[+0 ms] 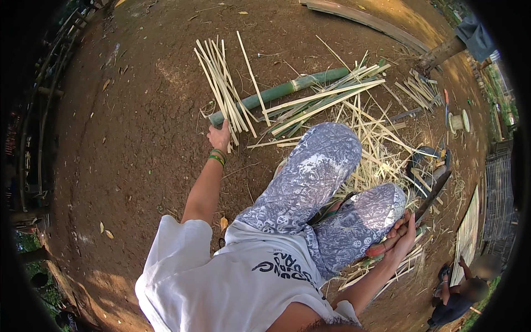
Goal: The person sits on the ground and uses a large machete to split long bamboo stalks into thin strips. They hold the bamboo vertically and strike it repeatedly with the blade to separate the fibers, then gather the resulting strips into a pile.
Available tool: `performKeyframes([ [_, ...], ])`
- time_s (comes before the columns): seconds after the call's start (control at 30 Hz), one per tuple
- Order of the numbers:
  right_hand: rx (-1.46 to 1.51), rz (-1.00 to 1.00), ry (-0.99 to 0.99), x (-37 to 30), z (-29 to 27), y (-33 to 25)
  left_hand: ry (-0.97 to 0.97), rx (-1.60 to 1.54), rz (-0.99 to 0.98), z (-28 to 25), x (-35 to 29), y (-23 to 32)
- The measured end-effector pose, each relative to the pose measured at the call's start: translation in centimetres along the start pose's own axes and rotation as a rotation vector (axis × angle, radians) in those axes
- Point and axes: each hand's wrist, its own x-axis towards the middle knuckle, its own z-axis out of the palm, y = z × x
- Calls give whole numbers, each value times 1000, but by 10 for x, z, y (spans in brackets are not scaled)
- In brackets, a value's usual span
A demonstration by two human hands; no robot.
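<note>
pale split bamboo strips fan out under the grasping left hand; right hand grips a knife.

We see the bare left arm stretched forward and away from the white-shirted torso, elbow nearly straight, green bands round the wrist; the left hand lies low at full reach, fingers curled (whether they grip anything we cannot tell). The right arm runs out to the side past the bent knees in grey patterned trousers, and the right hand is closed in a fist, knuckles up
</note>
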Motion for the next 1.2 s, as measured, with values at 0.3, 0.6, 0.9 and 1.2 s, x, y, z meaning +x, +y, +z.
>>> performKeyframes([
  [0.3, -162, -51, 125, -14, 9, -3, 624, 255, 762, 37, -80, -11],
  [0.6, -175, -69, 150, -17, 10, -6, 121, 162, 551, 110, -72, 35],
  [0.9, -147, -67, 186, -19, 6, -7, -510, -662, 74, 119, -30, 36],
  [1.2, -88, -62, 145, -14, 1, -4, -407, -920, -197, 96, -20, 14],
])
